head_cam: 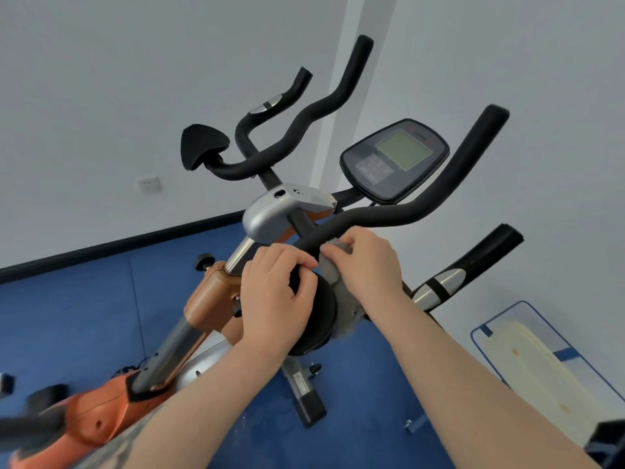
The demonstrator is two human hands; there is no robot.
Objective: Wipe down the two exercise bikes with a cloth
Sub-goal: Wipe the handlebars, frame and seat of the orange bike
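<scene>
An orange and silver exercise bike (216,292) stands before me on a blue floor, its black foam handlebars (422,204) spreading up and to the right. A grey cloth (333,269) lies over the near handlebar by a round black elbow pad (321,319). My right hand (365,262) grips the cloth against the bar. My left hand (277,299) curls round the black pad's upper edge, just left of the cloth. A console with a pale screen (395,160) sits behind the bars.
A second black pad (201,148) sits at the far left of the handlebars. White walls with a socket (149,185) stand behind. A pale board with blue edging (541,363) lies on the floor at right. The bike's base foot (306,397) rests below my arms.
</scene>
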